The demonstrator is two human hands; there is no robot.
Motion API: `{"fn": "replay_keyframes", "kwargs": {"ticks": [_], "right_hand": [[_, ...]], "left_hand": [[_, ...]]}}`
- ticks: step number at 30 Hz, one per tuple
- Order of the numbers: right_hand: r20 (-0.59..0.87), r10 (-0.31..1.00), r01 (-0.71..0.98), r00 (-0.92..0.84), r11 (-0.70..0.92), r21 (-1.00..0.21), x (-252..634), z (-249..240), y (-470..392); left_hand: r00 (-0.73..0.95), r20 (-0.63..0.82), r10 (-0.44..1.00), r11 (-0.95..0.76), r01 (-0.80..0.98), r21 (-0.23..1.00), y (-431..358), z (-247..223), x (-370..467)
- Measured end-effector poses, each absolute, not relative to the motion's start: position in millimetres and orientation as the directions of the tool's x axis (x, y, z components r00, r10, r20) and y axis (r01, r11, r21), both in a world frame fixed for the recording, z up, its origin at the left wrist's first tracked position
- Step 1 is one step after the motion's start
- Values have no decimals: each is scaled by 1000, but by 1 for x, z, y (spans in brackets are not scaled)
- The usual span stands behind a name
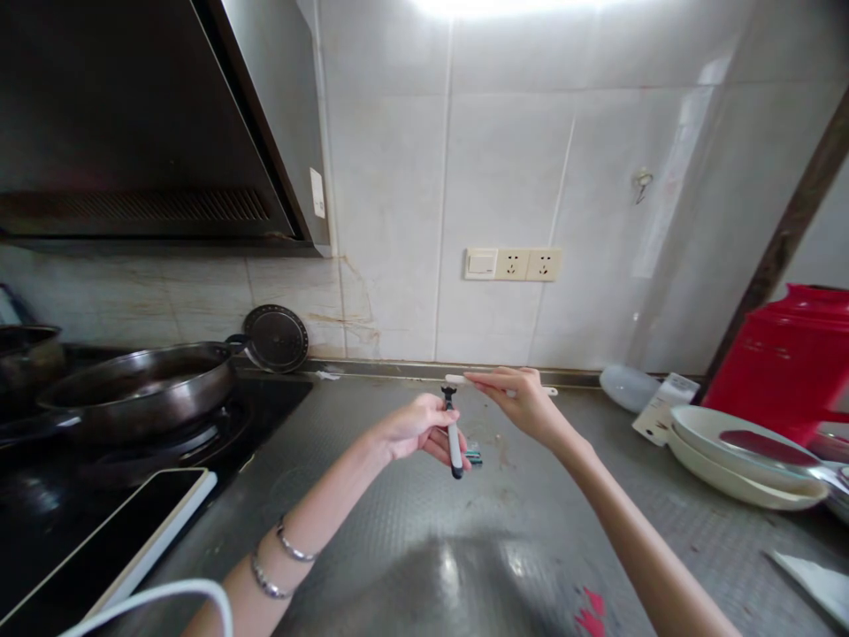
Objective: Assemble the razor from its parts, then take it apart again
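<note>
A tool (455,448) with a grey handle and a forked black head is held over the middle of the table (371,557), toward its back edge, head pointing at the wall. The left hand (428,427) has its grip closed around the handle. The right hand (523,395) has its grip pinching a white stick (455,379), held nearly level beside the tool's head; whether they touch I cannot tell. A small green item (474,457), partly hidden, shows beside the left fingers. Toward the back right corner are stacked dishes (720,473) and a red jug (762,363). Along the left edge is the stove (282,407), carrying a pan (156,389).
</note>
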State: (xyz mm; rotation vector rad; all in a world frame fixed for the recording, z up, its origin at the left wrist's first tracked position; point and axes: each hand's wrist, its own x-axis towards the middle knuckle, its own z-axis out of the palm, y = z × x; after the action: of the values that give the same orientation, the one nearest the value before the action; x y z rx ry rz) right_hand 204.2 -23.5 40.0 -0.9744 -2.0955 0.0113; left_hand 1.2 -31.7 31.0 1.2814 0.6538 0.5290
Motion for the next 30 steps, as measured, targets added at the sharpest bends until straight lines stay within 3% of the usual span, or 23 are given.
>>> {"fn": "replay_keyframes", "kwargs": {"ticks": [7, 11, 18, 22, 26, 30], "right_hand": [[672, 650, 668, -355, 680, -304, 205, 40, -24], [632, 644, 583, -432, 734, -349, 205, 40, -22], [666, 646, 670, -373, 684, -288, 202, 37, -21], [626, 665, 620, -408, 705, -345, 204, 36, -19], [638, 703, 613, -314, 664, -429, 208, 32, -13], [552, 740, 460, -385, 672, -580, 210, 28, -9]], "left_hand": [[725, -158, 670, 200, 28, 979, -33, 30, 1], [730, -154, 666, 195, 30, 980, -33, 29, 1], [689, -174, 703, 191, 52, 980, -28, 26, 3], [692, -165, 703, 176, 55, 983, -29, 26, 3], [704, -158, 692, 164, 59, 985, -29, 26, 2], [709, -159, 688, 165, 61, 984, -28, 25, 2]]}}
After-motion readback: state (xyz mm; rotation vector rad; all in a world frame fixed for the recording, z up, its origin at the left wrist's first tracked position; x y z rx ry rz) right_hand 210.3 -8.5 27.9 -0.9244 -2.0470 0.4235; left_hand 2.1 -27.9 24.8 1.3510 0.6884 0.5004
